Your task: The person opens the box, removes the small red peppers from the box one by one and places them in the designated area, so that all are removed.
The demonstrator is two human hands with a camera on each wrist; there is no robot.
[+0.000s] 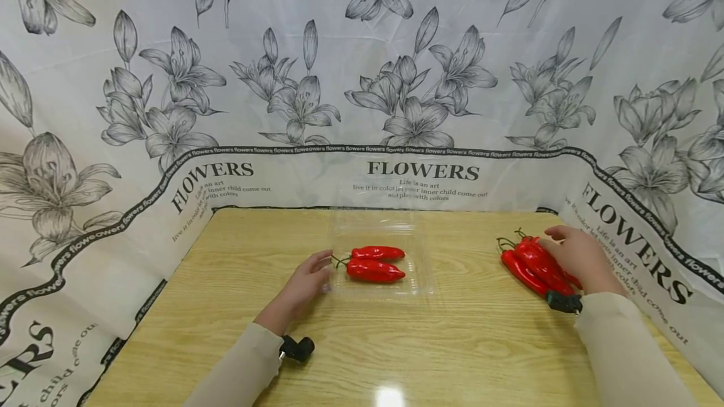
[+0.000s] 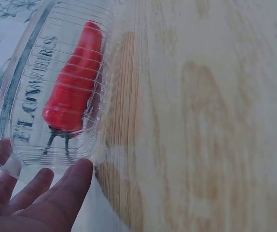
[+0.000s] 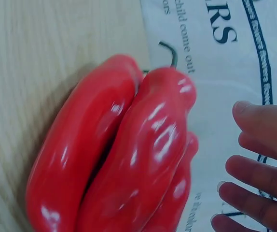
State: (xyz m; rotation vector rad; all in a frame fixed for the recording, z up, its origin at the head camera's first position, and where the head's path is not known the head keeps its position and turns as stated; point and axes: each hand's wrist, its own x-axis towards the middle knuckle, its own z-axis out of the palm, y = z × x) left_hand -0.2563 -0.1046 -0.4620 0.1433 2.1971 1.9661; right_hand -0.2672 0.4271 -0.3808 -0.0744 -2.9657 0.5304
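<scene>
Two red peppers (image 1: pixel 376 271) with green stems lie side by side in a clear plastic clamshell box (image 1: pixel 421 278), its lid raised toward the back. My left hand (image 1: pixel 311 278) is at the box's left end, fingers extended along the rim near the stems. In the left wrist view those fingertips (image 2: pixel 83 169) lie right at the clear wall. On the right, my right hand (image 1: pixel 582 259) is beside a small pile of red peppers (image 1: pixel 537 265). The right wrist view shows its fingers spread and holding nothing, apart from the glossy peppers (image 3: pixel 143 145).
A light wood-grain table (image 1: pixel 452 344) carries everything. White fabric printed with flowers and lettering (image 1: pixel 421 171) encloses the back and both sides. Each wrist wears a small black camera, such as the left one (image 1: pixel 298 348).
</scene>
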